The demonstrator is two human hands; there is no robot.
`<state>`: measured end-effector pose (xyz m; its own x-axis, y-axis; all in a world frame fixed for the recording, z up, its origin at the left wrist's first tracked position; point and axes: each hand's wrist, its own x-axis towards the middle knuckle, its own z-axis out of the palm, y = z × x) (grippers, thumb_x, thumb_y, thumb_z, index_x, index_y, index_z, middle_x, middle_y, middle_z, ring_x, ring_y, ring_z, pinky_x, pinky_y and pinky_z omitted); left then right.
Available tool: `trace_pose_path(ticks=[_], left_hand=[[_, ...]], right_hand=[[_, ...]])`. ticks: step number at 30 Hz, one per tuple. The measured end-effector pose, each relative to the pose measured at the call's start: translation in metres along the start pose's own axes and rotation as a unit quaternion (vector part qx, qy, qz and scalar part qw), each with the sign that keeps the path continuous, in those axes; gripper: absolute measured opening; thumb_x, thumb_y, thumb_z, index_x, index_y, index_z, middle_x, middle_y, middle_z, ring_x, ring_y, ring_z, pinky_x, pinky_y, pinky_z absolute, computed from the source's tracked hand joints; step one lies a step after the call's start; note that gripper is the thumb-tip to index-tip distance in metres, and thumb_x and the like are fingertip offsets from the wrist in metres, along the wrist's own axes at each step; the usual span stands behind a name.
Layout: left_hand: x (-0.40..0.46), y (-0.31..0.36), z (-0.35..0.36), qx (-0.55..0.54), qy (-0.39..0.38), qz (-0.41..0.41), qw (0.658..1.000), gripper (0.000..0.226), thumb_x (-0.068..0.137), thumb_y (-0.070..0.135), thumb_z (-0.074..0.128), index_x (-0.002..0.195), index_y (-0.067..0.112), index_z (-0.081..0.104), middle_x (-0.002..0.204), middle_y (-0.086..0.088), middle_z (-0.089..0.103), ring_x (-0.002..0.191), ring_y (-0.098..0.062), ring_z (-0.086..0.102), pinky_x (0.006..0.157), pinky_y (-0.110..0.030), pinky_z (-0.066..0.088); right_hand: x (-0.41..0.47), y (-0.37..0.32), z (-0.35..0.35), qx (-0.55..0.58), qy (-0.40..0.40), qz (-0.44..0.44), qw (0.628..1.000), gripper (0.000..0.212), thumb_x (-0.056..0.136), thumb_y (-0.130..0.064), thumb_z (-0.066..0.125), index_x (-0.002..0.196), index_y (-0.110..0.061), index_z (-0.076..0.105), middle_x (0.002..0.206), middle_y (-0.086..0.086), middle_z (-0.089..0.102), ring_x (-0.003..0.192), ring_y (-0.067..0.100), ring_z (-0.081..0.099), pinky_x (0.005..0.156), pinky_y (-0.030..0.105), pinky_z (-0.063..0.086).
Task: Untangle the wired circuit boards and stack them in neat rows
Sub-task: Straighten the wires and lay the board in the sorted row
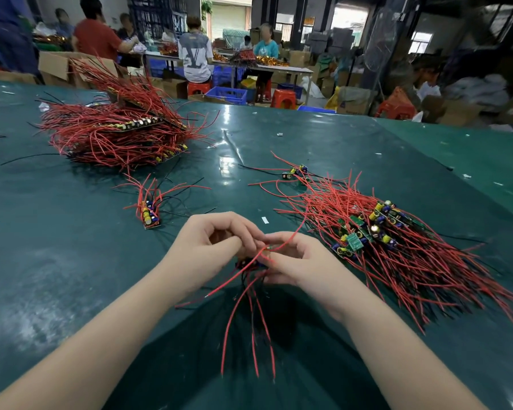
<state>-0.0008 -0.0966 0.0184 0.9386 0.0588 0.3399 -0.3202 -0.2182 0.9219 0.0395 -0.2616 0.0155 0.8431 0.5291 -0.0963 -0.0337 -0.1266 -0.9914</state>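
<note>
Wired circuit boards (253, 263), a small dark bundle, pinched between both hands just above the green surface (57, 247), red and black leads trailing toward the near edge. Left hand (211, 247) curled, thumb and fingertips gripping the top of the bundle; right hand (296, 261) curled round its other side, one red lead looped over the fingers. Board faces mostly hidden, possibly two or more together. Tangled pile (382, 241) just right of the hands, green boards and yellow capacitors among red wires. Short neat row (150, 214) left of the hands. Large stacked heap (119, 131) far left. Bare stretch between heap and pile.
</note>
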Motion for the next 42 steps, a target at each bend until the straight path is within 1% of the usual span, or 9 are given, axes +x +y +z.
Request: trace_pose_path(ticks=[4,6,8,12,18,22,29,36,42], left_hand=[[0.000,-0.003,-0.003,0.086,0.069,0.046,0.993,0.035,0.082,-0.016,0.057,0.073,0.015,0.071,0.092,0.002,0.069,0.082,-0.005,0.064,0.061,-0.021,0.053],[0.003,-0.005,-0.010,0.145,0.092,0.036,0.984,0.021,0.080,0.005,0.070,0.086,0.025,0.072,0.099,0.006,0.068,0.096,-0.005,0.062,0.073,-0.020,0.050],[0.007,-0.006,-0.016,0.101,0.059,-0.041,0.992,0.024,0.076,0.020,0.077,0.097,0.029,0.072,0.104,0.007,0.070,0.101,-0.005,0.062,0.085,-0.022,0.047],[0.005,-0.004,-0.012,-0.061,-0.040,-0.127,0.989,0.024,0.074,0.017,0.073,0.097,0.010,0.072,0.093,-0.005,0.075,0.086,-0.010,0.069,0.080,-0.019,0.052],[0.003,0.000,-0.008,-0.138,-0.031,-0.144,0.980,0.027,0.066,0.013,0.073,0.091,0.002,0.072,0.087,-0.016,0.074,0.077,-0.018,0.071,0.069,-0.020,0.055],[0.002,0.003,-0.011,-0.172,-0.056,-0.154,0.971,0.020,0.066,0.011,0.072,0.085,0.006,0.075,0.086,-0.014,0.074,0.076,-0.017,0.071,0.069,-0.022,0.056],[0.001,0.010,-0.014,-0.181,-0.087,-0.170,0.965,0.019,0.065,0.013,0.071,0.083,0.009,0.077,0.083,-0.009,0.074,0.074,-0.012,0.069,0.068,-0.019,0.053],[0.000,0.011,-0.012,-0.203,-0.100,-0.192,0.955,0.019,0.068,0.011,0.069,0.085,0.009,0.076,0.084,-0.007,0.073,0.075,-0.011,0.068,0.070,-0.019,0.055],[0.001,0.013,-0.015,-0.237,-0.124,-0.208,0.941,0.017,0.070,0.011,0.077,0.085,0.019,0.079,0.084,0.000,0.075,0.071,-0.004,0.068,0.061,-0.013,0.053]], right_hand=[[0.003,0.002,-0.001,0.040,0.038,-0.011,0.998,0.019,0.087,0.003,0.063,0.098,-0.013,0.065,0.086,0.007,0.069,0.073,0.014,0.067,0.075,0.027,0.058],[0.005,0.002,-0.004,0.090,0.040,-0.004,0.995,0.020,0.085,0.004,0.065,0.097,-0.013,0.065,0.085,0.005,0.070,0.075,0.016,0.068,0.080,0.030,0.058],[0.005,0.001,-0.006,0.143,0.027,-0.005,0.989,0.018,0.080,0.002,0.068,0.093,-0.010,0.067,0.088,0.009,0.072,0.078,0.017,0.070,0.079,0.030,0.059],[0.005,-0.001,-0.005,0.207,-0.001,-0.015,0.978,0.030,0.067,-0.006,0.071,0.096,-0.004,0.068,0.091,0.013,0.073,0.076,0.018,0.071,0.074,0.028,0.059],[0.004,-0.002,-0.006,0.215,-0.013,-0.009,0.976,0.027,0.065,-0.008,0.071,0.091,0.000,0.068,0.085,0.012,0.074,0.072,0.017,0.072,0.064,0.022,0.056],[0.004,-0.003,-0.008,0.210,-0.035,-0.019,0.977,0.018,0.064,-0.008,0.073,0.082,-0.004,0.073,0.082,0.011,0.074,0.071,0.017,0.072,0.063,0.021,0.055],[0.003,-0.003,-0.015,0.189,-0.084,-0.028,0.978,0.020,0.067,-0.012,0.078,0.086,-0.007,0.076,0.089,0.011,0.074,0.079,0.023,0.073,0.071,0.025,0.057],[0.004,-0.002,-0.017,0.180,-0.095,-0.003,0.979,0.013,0.075,-0.013,0.070,0.083,-0.017,0.079,0.089,0.007,0.076,0.080,0.019,0.073,0.070,0.022,0.056],[0.004,-0.003,-0.017,0.238,-0.126,-0.001,0.963,0.024,0.072,-0.018,0.073,0.093,-0.008,0.075,0.092,0.012,0.074,0.081,0.021,0.073,0.070,0.027,0.057]])
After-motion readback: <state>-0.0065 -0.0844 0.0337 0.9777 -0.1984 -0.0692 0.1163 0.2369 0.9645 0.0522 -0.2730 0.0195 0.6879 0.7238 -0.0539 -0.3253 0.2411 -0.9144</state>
